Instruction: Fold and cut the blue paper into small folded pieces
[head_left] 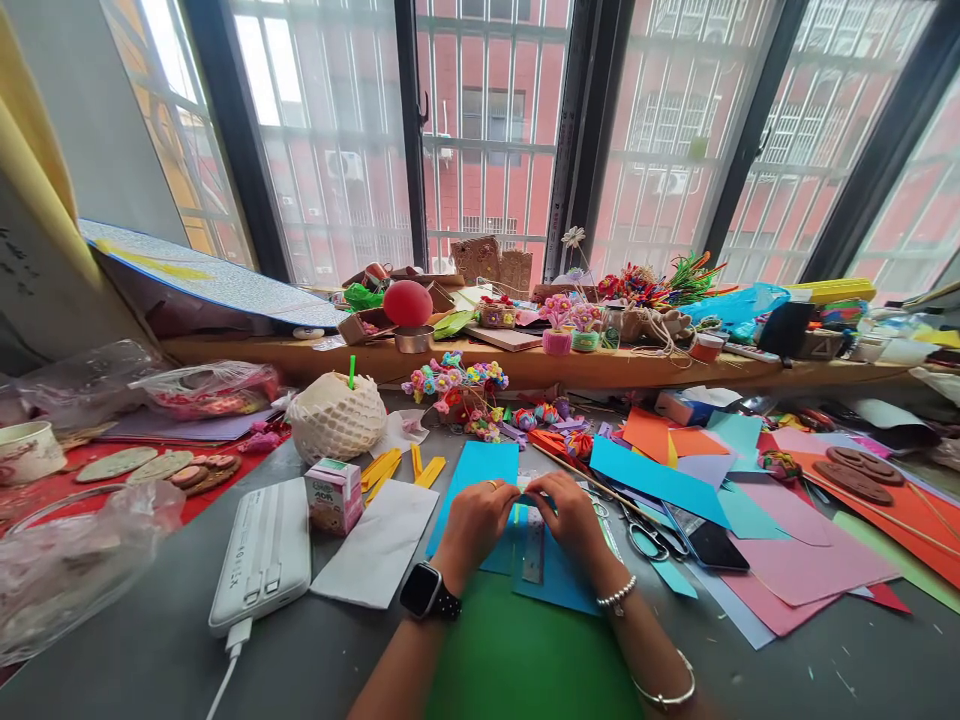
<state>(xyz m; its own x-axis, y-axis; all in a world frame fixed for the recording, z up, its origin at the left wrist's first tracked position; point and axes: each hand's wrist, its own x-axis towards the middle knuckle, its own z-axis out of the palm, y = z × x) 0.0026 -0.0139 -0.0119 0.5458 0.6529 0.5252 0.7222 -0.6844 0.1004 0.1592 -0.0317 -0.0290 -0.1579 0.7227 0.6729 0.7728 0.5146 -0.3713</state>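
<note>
My left hand (480, 515) and my right hand (559, 505) meet over the blue paper, fingertips pinched close together. Between them is something small, perhaps a thin greenish strip, mostly hidden by the fingers. Below the fingers, a clear ruler (533, 550) lies on a blue sheet (566, 580). A second blue sheet (480, 460) reaches out beyond my left hand. Scissors (646, 540) rest to the right of my right hand, beside a dark phone (709, 540).
A white power bank (266, 550) with a cable, a small drink carton (334, 497), folded white paper (382, 540) and yellow strips (427, 470) lie left. Coloured paper (802, 560) spreads right. Behind stand a netted coconut (337, 415), craft flowers (457, 380) and a cluttered wooden sill (480, 365).
</note>
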